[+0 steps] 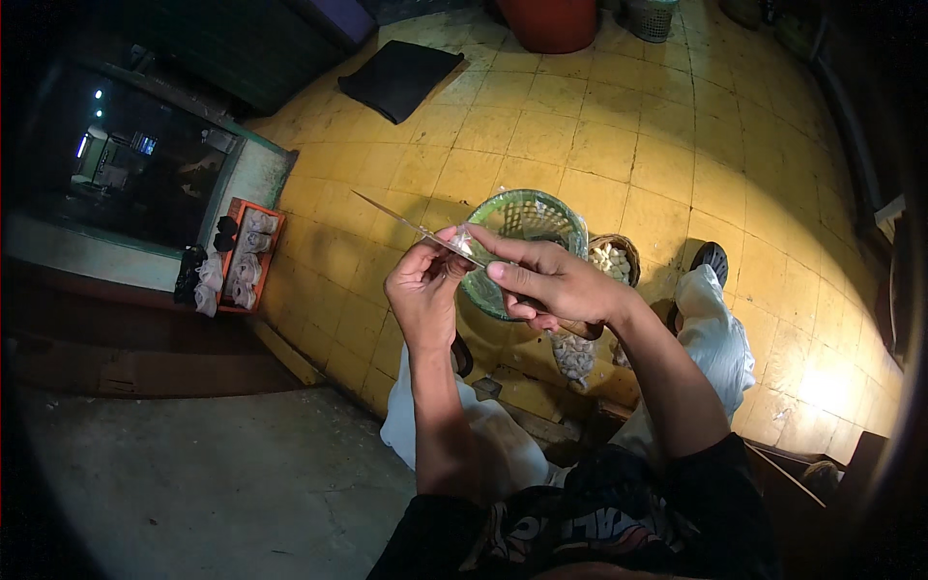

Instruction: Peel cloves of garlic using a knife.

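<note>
My right hand (pixel 554 279) grips a knife, its wooden handle (pixel 582 330) showing below the palm. The knife's thin blade (pixel 395 216) points up and to the left, across the fingertips of my left hand (pixel 424 290). A whitish garlic clove (pixel 462 240) is pinched at the blade by my left fingers, close to my right fingertips. Beneath both hands stands a green plastic basket (pixel 533 196) with clear plastic in it; my hands hide part of it. Beside it on the right, a small woven basket (pixel 636 264) holds peeled garlic cloves (pixel 610 261).
A clear bag of garlic (pixel 574 357) lies between my feet. An orange rack (pixel 272 254) with several filled bags stands by the left wall. Farther off are a black mat (pixel 399 80), a red tub (pixel 549 25) and a small perforated basket (pixel 654 22).
</note>
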The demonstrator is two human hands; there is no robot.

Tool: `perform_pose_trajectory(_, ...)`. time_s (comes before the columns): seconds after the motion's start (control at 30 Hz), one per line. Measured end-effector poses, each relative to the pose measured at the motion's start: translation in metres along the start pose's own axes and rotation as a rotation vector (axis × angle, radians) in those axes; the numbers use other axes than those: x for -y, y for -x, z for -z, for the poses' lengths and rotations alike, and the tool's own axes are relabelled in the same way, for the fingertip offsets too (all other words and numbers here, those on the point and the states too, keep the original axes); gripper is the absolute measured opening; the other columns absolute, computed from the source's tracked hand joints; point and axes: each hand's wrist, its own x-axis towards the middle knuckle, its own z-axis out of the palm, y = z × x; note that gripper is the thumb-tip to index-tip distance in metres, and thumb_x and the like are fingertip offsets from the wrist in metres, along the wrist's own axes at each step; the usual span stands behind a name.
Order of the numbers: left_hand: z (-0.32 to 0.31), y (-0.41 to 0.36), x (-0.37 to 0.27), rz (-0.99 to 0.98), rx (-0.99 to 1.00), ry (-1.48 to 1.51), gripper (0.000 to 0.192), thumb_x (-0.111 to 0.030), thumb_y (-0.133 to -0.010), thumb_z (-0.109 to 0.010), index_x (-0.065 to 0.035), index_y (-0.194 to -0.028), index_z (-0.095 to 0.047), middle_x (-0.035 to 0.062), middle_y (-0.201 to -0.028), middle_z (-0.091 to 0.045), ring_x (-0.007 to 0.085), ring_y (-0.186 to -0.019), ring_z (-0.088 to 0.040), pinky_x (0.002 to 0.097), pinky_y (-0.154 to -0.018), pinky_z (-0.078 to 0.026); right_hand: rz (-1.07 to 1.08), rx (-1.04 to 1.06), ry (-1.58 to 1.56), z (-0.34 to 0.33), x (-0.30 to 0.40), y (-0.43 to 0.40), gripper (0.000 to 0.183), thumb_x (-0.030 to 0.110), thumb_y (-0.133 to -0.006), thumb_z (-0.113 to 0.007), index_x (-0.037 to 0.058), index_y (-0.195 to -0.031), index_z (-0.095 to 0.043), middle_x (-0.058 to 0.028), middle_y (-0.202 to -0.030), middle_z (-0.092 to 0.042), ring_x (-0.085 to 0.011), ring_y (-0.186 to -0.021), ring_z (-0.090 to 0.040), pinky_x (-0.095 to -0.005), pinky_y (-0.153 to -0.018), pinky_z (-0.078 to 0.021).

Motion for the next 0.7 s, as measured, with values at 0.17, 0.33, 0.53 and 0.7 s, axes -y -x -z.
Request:
perform_pose_trajectory(0.17, -0.007, 0.001, -0.005, -0.003, 0.020, -0.001, 0.033, 0.000, -0.076, -0.075, 0.0083, -0.105, -0.062, 0.0089, -0.092, -0.066, 0.0119, -0.083, -0.061, 0.0243, -0.077, -0.052, 0.039, -0.027, 0.069, 0.001, 0.003, -0.001, 0.048, 0.038, -0.099, -0.045, 0.0264, -0.144, -0.035, 0.0024, -0.058, -0.041, -0.0050, -0.044, -0.039, -0.0207, -0.045, -0.0366)
perform_pose_trajectory(0.33, -0.008, 0.003, -0.006, 0.009, -0.016, -0.048, 0.040, -0.002, -0.078, -0.074, 0.0091, -0.113, -0.056, 0.0100, -0.095, -0.066, 0.0120, -0.085, -0.061, 0.0243, -0.078, -0.051, 0.071, -0.081, 0.101, 0.001, -0.002, -0.004, 0.045, 0.037, -0.099, -0.045, 0.0223, -0.141, -0.041, 0.0027, -0.056, -0.039, -0.0051, -0.044, -0.039, -0.0210, -0.044, -0.0367)
perform_pose_trajectory(0.53, -0.007, 0.000, -0.006, 0.033, 0.010, -0.098, 0.029, 0.004, -0.082, -0.066, 0.0085, -0.109, -0.055, 0.0117, -0.098, -0.065, 0.0125, -0.087, -0.061, 0.0236, -0.079, -0.050, 0.124, -0.135, 0.117, -0.001, -0.006, -0.006, 0.045, 0.037, -0.099, -0.045, 0.0170, -0.140, -0.044, 0.0033, -0.055, -0.039, -0.0047, -0.044, -0.039, -0.0214, -0.043, -0.0357)
perform_pose_trajectory(0.7, -0.008, 0.000, -0.009, 0.060, 0.008, -0.180, 0.026, 0.006, -0.084, -0.061, 0.0082, -0.109, -0.055, 0.0121, -0.097, -0.065, 0.0126, -0.087, -0.061, 0.0247, -0.079, -0.050, 0.162, -0.149, 0.120, 0.000, -0.011, -0.008, 0.044, 0.037, -0.099, -0.045, 0.0161, -0.138, -0.047, 0.0032, -0.055, -0.039, -0.0044, -0.044, -0.039, -0.0215, -0.042, -0.0350)
